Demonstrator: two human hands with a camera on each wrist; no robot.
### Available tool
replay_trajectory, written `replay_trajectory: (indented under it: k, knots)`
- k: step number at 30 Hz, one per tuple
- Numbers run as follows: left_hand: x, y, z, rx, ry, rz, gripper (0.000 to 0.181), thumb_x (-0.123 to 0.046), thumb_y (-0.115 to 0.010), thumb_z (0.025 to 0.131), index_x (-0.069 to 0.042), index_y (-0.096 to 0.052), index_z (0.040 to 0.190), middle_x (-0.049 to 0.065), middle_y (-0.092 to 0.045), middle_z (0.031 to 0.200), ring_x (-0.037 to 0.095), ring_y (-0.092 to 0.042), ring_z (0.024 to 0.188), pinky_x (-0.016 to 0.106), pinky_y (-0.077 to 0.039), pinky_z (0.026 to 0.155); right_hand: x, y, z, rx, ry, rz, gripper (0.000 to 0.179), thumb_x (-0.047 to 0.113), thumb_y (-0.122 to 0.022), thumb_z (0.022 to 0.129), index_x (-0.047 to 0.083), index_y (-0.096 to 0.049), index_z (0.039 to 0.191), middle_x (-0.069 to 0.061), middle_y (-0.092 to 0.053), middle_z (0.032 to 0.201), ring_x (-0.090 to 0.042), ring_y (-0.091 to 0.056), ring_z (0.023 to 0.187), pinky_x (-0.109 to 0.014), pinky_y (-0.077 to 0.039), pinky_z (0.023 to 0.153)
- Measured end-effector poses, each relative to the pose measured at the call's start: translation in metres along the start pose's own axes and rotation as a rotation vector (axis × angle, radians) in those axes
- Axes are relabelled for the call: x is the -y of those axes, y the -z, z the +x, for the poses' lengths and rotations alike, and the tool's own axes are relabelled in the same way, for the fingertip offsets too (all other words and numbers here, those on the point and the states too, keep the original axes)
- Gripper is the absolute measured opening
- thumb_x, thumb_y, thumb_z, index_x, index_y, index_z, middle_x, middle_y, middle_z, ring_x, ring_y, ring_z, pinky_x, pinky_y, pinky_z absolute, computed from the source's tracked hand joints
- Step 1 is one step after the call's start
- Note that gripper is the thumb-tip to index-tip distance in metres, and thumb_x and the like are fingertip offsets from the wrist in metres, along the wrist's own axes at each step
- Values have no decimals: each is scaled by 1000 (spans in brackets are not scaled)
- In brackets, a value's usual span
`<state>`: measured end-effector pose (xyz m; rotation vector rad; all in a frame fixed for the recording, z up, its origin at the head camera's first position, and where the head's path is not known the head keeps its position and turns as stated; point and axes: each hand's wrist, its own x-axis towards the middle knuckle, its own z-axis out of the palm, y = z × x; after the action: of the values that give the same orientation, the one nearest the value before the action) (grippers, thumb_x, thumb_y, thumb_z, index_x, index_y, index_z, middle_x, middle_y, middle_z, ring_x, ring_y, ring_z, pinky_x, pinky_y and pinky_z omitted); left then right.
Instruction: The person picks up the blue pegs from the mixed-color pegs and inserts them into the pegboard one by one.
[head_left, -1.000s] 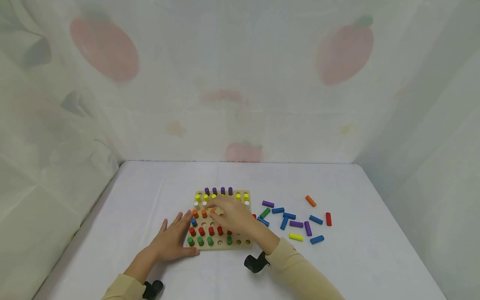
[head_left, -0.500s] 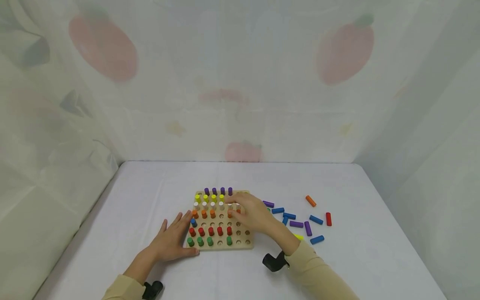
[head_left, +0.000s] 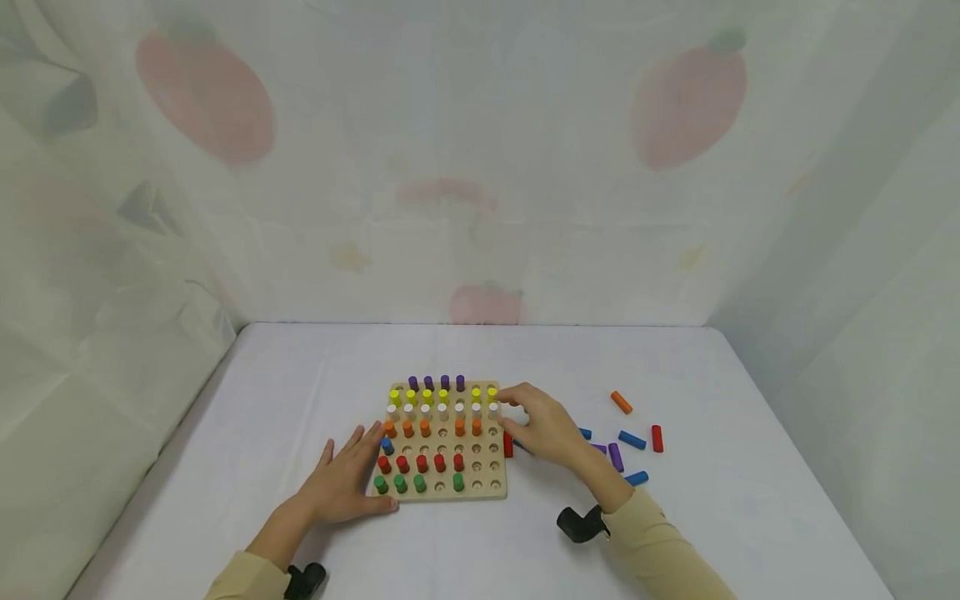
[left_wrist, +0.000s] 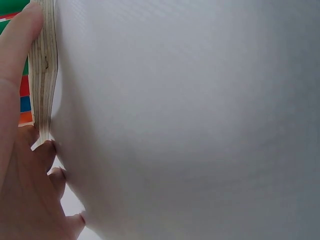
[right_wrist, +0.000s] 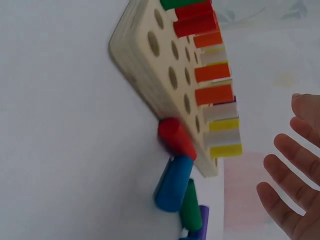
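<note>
A wooden pegboard (head_left: 486, 493) lies on the white table, with purple, yellow, white, orange, blue, red and green pegs standing in rows and several bare holes, mostly toward its front right. My left hand (head_left: 341, 481) rests along the board's left side, fingers extended, its thumb at the front corner; the left wrist view has that thumb touching the board's edge. At the right edge hovers my right hand (head_left: 547, 427), fingers loosely bent. The right wrist view shows this hand (right_wrist: 292, 182) spread and holding nothing. A red peg (right_wrist: 177, 137) lies against the board, touching a blue peg (right_wrist: 173, 185).
Loose pegs lie scattered on the right, among them an orange peg (head_left: 622, 402), a red peg (head_left: 657, 438), a blue peg (head_left: 632, 439) and a purple peg (head_left: 616, 457). My right hand hides others. A fruit-printed curtain (head_left: 375, 250) hangs behind the table.
My right hand has moved rightward from over the board's middle to its right edge, uncovering white, yellow and orange pegs. My left hand and the board stay put.
</note>
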<state>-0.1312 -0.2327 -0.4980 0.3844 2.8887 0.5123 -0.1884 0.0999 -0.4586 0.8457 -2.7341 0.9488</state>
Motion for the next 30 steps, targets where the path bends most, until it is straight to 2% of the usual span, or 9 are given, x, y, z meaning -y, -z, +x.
replay_trajectory:
  k: [10,17,30]
  knots:
    - [0,-1,0,2,0,-3,116,-75,-63,60,-14,-20,148,7,-20,153,36,-16,140,68,-5,104,-18,-9,-14,49,-62,-10,33,23,-68,83,15,-60,114,-1,-62,98,-14,-61,87,-22,-52,71]
    - [1,-2,0,6,5,-1,116,-76,-63,60,-14,-19,148,6,-19,153,35,-15,140,68,-5,104,-24,-14,-23,61,-82,-43,29,20,-71,80,13,-62,106,0,-60,89,-11,-55,75,-20,-49,65]
    - [1,0,1,2,-3,-8,116,-75,-63,60,-15,-19,148,6,-19,154,36,-15,140,68,-5,104,-33,-23,-27,181,-128,-119,25,24,-70,81,17,-62,105,7,-57,87,-4,-51,74,-19,-47,65]
